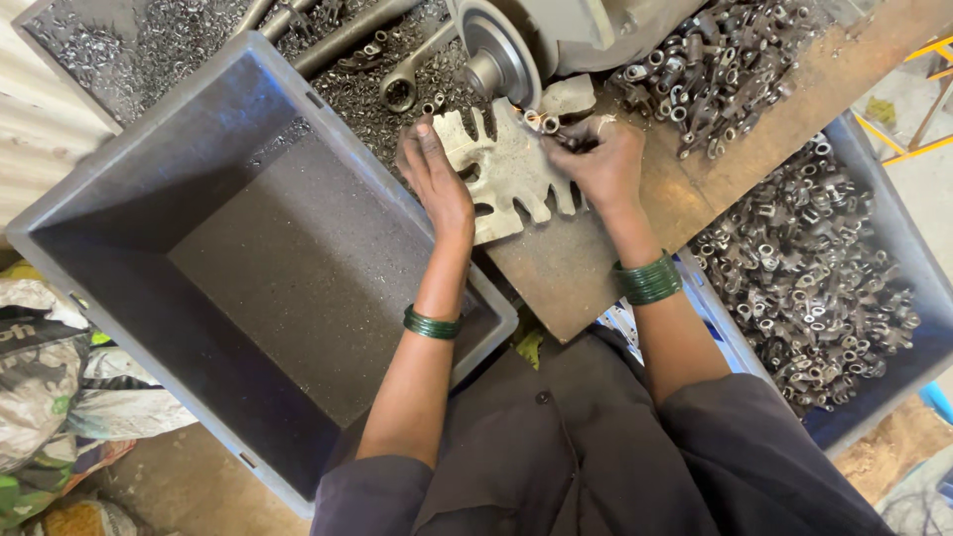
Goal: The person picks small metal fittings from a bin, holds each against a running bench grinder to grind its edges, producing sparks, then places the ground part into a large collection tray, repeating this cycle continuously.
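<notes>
My left hand (435, 174) rests flat on the left edge of a pale, notched metal plate (511, 174) lying on a rusty work board (586, 258). At the plate's upper right my right hand (601, 159) pinches a small metal ring part (546, 123), just below the round chuck of a grey machine (501, 60). Both wrists carry green bangles.
A large grey plastic crate (179, 189) with a dusty bottom sits at the left. A blue crate (898, 248) full of small metal parts stands at the right. More such parts (710, 65) are piled on the board, beside metal shavings (129, 50) and a spanner (402, 84). Printed sacks (45, 387) lie lower left.
</notes>
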Tool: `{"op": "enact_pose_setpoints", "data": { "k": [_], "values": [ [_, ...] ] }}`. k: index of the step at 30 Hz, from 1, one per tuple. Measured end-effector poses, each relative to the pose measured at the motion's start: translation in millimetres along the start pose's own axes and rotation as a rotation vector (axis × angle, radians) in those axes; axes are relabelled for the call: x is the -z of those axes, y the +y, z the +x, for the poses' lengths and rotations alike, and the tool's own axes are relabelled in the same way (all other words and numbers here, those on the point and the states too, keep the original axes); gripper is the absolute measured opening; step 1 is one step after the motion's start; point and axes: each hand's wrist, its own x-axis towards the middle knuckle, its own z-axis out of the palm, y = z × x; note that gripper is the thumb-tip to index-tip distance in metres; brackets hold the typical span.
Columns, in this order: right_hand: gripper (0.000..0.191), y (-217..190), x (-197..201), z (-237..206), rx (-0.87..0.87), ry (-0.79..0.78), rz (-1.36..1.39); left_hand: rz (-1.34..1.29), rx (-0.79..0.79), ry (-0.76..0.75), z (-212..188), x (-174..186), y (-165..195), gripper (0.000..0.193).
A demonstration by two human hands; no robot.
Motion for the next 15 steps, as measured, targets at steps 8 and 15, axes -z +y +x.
{"op": "enact_pose_setpoints", "data": {
  "k": [8,15],
  "values": [
    [0.018,6,4,-9,0.068,0.097,-0.089,-0.042,0.018,0.003,0,-1,3,0.066],
    [0.022,-2,16,-24,0.622,0.298,-0.319,0.003,0.008,0.015,3,-3,0,0.071]
  ]
}}
